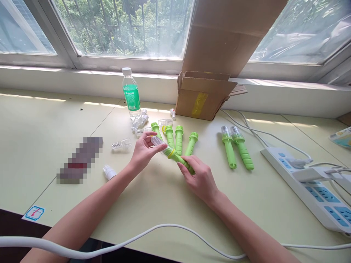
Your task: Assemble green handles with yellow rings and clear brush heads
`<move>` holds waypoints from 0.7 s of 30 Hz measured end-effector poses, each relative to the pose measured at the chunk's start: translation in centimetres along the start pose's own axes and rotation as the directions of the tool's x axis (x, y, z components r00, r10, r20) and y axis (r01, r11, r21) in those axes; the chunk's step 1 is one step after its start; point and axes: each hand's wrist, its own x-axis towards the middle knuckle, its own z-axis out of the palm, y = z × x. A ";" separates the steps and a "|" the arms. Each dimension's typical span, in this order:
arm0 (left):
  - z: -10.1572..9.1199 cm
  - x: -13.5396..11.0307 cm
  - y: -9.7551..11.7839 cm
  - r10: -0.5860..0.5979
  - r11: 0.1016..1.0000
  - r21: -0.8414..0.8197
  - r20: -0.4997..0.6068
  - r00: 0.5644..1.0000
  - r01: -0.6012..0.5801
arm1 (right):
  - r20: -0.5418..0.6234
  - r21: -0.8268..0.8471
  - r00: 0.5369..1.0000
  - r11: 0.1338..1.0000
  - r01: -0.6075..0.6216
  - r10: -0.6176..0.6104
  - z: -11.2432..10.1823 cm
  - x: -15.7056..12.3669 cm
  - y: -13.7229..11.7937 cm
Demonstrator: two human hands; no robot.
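My left hand (146, 151) closes its thumb and fingers on a clear ribbed plastic cover (157, 141). That cover sits at the end of a green plastic handle (177, 158), with a yellow ring between them. Lower down, my right hand (199, 178) wraps round the handle, tilted above the table. Just behind lie several loose green handles (179, 138), one with a yellow ring at its top. Several clear covers (121, 144) are scattered left of and behind them. To the right lie two green handles (229, 151) with clear covers on their ends.
A bottle with a green label (131, 95) and an open cardboard box (204, 96) stand by the window. A power strip (304, 186) with cables lies at right. A white cable (164, 225) crosses the front edge. A white piece (109, 172) lies beside my left forearm.
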 end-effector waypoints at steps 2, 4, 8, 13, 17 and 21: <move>0.0 0.0 0.0 -0.004 1.000 -0.011 0.004 1.000 0.004 | -0.007 0.018 1.000 1.000 -0.008 0.008 0.0 -0.1 0.0; 0.0 0.0 0.0 -0.007 1.000 -0.021 0.004 1.000 0.007 | -0.011 0.029 1.000 0.999 -0.025 0.025 0.0 -0.1 -0.1; 0.0 0.0 0.1 -0.013 0.999 -0.031 0.007 1.000 0.013 | 0.016 0.026 0.998 0.998 -0.057 0.057 0.0 -0.1 -0.1; -0.1 -0.1 0.1 -0.012 1.000 -0.020 0.006 1.000 0.012 | 0.023 -0.002 0.999 0.999 -0.038 0.038 0.1 0.0 0.1; -0.2 0.0 -0.1 -0.011 1.000 -0.027 0.007 1.000 0.011 | 0.024 -0.023 1.000 1.000 -0.010 0.010 0.0 0.0 -0.1; -0.1 0.0 -0.2 -0.025 0.998 -0.052 0.030 0.999 0.027 | 0.098 0.023 0.991 0.995 -0.097 0.094 -0.4 0.2 -0.3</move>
